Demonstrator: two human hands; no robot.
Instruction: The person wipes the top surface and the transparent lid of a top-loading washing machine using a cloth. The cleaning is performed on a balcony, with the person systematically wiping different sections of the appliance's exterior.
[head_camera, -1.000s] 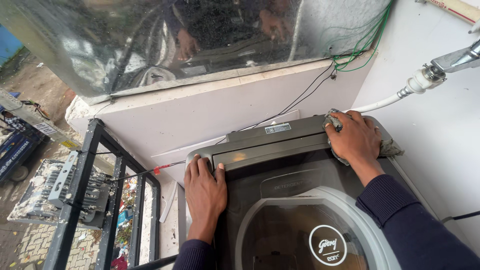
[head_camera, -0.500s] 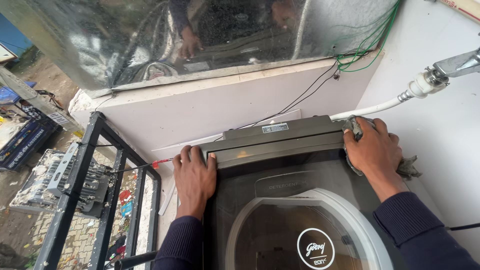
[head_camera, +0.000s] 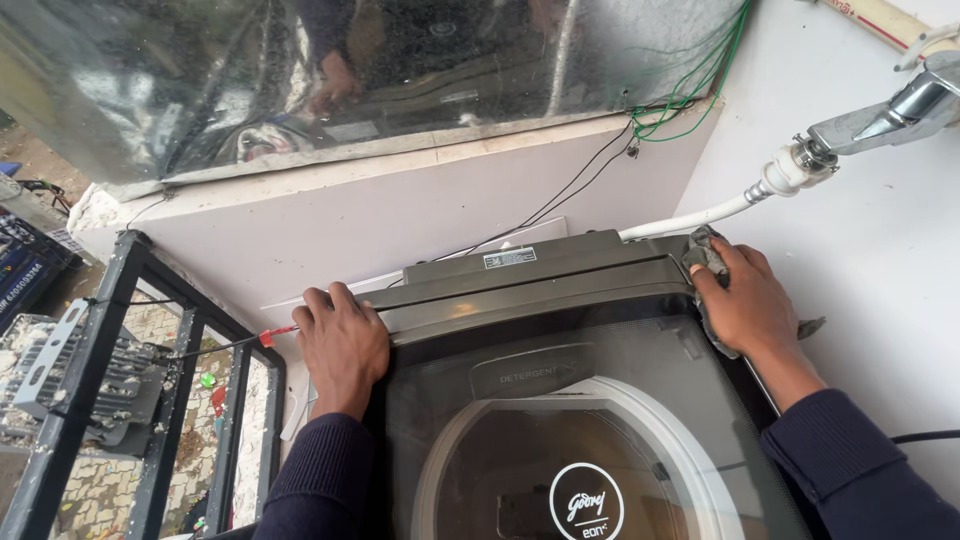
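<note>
A dark grey top-load washing machine (head_camera: 540, 290) with a glass lid (head_camera: 560, 440) stands against a white wall. My left hand (head_camera: 340, 345) grips its back left corner, fingers curled over the edge. My right hand (head_camera: 745, 300) presses a grey cloth (head_camera: 703, 250) against the machine's back right corner; a bit of the cloth sticks out at the wall side. Both my sleeves are dark blue.
A white hose (head_camera: 700, 215) runs from a metal tap (head_camera: 880, 115) to the machine's back. Thin black wires (head_camera: 570, 190) and green wires (head_camera: 690, 95) hang on the wall under a shiny metal sheet (head_camera: 350, 70). A black metal railing (head_camera: 150, 370) stands at the left.
My right hand has slid the cloth from the top of the back panel to the machine's right corner. My left hand has shifted to the outer left corner. The view has panned right.
</note>
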